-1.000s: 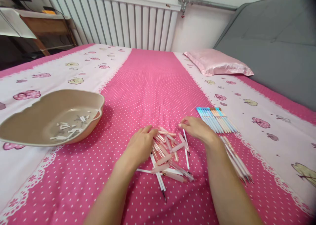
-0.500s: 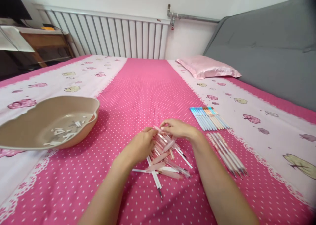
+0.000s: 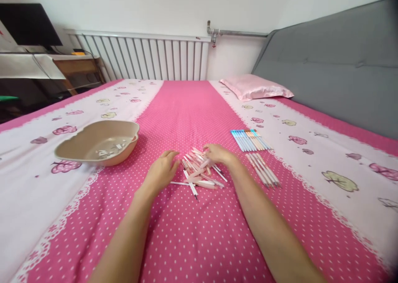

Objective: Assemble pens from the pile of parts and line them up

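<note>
A loose pile of pink pen parts (image 3: 194,178), with clear and pink barrels, lies on the polka-dot bedspread between my hands. White refills (image 3: 190,185) stick out of it at the near side. My left hand (image 3: 161,170) is just left of the pile, thumb and fingers apart, holding nothing. At the pile's upper right edge, my right hand (image 3: 218,153) has its fingers bent down over the parts. Whatever is in its fingertips is too small to make out. To the right lie a row of blue and peach capped pens (image 3: 251,141) and a row of pink-white pens (image 3: 263,170).
A beige basin (image 3: 121,156) with small white pieces inside stands on the left of the bed. A pink pillow (image 3: 256,87) lies by the grey headboard (image 3: 329,63). A white radiator (image 3: 146,57) and a desk with a monitor (image 3: 29,25) are at the back.
My left hand has pulled away leftward from the pile and its fingers have spread. My right hand stays at the pile's upper right. The view has tilted up and shifted.
</note>
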Motion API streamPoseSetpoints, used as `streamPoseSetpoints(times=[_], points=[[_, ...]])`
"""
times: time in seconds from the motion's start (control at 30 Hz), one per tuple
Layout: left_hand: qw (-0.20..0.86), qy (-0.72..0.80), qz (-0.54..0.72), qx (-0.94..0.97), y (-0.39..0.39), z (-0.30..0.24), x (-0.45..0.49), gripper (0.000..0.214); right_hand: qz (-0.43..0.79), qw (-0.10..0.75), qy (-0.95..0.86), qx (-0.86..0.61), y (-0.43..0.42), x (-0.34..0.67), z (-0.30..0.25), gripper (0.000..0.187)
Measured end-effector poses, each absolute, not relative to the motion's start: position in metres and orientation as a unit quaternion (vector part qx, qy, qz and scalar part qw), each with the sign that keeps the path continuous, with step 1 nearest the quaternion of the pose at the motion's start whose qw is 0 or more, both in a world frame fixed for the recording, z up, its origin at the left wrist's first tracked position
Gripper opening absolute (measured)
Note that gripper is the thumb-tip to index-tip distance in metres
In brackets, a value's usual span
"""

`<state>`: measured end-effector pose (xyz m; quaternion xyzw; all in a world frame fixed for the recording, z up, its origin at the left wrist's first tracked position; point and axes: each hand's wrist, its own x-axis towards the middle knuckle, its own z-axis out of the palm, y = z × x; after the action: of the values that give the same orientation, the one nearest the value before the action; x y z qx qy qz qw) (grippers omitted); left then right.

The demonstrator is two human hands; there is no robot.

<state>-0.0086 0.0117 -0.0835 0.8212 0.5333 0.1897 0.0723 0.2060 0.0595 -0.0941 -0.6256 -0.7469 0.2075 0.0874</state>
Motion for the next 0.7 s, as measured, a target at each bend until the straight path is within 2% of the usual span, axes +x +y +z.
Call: streamPoseSetpoints(times=[0.17, 0.37, 0.7], points=[[0.046, 0.608, 0.268, 0.746, -0.026, -0.129, -0.019, 0.044, 0.188, 0.18, -0.734, -0.628, 0.028, 0.217, -0.114, 0.037], [0.031, 0.627, 0.278, 0.727, -0.077, -0.136, -0.019, 0.05, 0.151, 0.257, -0.753, -0.587, -0.024, 0.212, -0.138, 0.046], [0.022, 0.592, 0.196, 0.781, -0.134, -0.138, -0.028, 0.056, 0.047, 0.265, -0.755, -0.598, -0.085, 0.194, -0.142, 0.049]])
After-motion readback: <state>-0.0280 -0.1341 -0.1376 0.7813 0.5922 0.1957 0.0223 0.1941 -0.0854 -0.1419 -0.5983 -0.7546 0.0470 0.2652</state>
